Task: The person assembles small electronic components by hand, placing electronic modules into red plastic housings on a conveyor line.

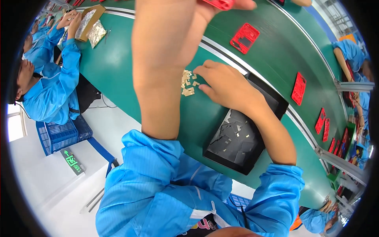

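At the top edge, my left hand reaches far forward, its fingers closed on a red plastic housing, which is mostly cut off by the frame. My right hand hovers low beside a small heap of beige pieces on the green table. Its index finger and thumb are apart, with the index tip close to or touching one piece. Under my right forearm lies a black tray holding dark scraps and a few small light pieces. My left forearm hides part of the heap's left side.
Red housings lie on the conveyor belt, one ahead and another to the right, with several farther on. A metal rail divides table and belt. At the left sits a co-worker near a cardboard box and a silvery bag.
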Tool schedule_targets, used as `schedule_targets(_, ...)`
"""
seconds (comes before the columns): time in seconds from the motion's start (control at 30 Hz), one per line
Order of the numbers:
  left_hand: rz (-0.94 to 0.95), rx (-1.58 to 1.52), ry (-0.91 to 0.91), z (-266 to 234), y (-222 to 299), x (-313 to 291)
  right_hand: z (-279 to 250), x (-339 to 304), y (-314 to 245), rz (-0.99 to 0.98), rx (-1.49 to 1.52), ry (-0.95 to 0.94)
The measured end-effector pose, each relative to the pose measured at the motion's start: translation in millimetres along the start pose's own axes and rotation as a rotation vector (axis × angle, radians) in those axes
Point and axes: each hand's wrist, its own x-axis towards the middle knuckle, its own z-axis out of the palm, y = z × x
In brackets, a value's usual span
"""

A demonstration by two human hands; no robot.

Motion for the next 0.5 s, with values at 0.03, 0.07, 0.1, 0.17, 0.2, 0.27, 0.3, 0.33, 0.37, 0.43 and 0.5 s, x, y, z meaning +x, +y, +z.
schedule_targets(0.03, -0.023, -0.041, -0.025, -1.9, -2.5, -0.2, 3.6, 1.0, 2.4, 0.046, -0.011, -0.025)
schedule_targets(0.07, -0.021, -0.055, -0.025, 0.2, -3.4, 0.1, 3.9, -1.6, 5.4, 0.053, -0.021, -0.030)
schedule_targets(0.1, -0.035, -0.074, -0.010, 2.4, -3.8, 1.4, 2.1, -2.2, 5.4, 0.083, -0.039, -0.049)
schedule_targets(0.17, -0.053, -0.116, 0.010, 5.0, -6.0, 0.4, -4.0, -9.4, 7.0, 0.088, -0.029, -0.008)
schedule_targets(0.2, -0.056, -0.138, 0.016, 0.7, -5.3, -1.2, -7.3, -11.9, 6.4, 0.061, -0.004, 0.053)
schedule_targets(0.27, -0.110, -0.089, 0.075, 4.4, -4.1, -2.2, -19.5, -25.4, 11.3, 0.034, 0.069, 0.298)
schedule_targets(0.3, -0.145, -0.099, 0.088, 9.0, -7.5, -3.8, -26.5, -29.6, 15.9, 0.028, 0.081, 0.396)
schedule_targets(0.33, -0.179, -0.115, 0.097, 14.6, -11.0, -3.3, -40.0, -41.8, 24.6, 0.108, 0.147, 0.492)
schedule_targets(0.37, -0.233, -0.161, 0.072, 19.7, -16.3, -3.2, -52.8, -58.6, 38.0, 0.179, 0.103, 0.596)
schedule_targets(0.43, -0.270, -0.249, -0.016, 23.2, -27.8, -2.4, -73.6, -97.2, 67.9, 0.442, 0.081, 0.817)
schedule_targets(0.5, -0.299, -0.195, -0.008, 38.3, -36.2, -2.3, -85.3, -149.7, 106.8, 0.721, -0.252, 0.806)
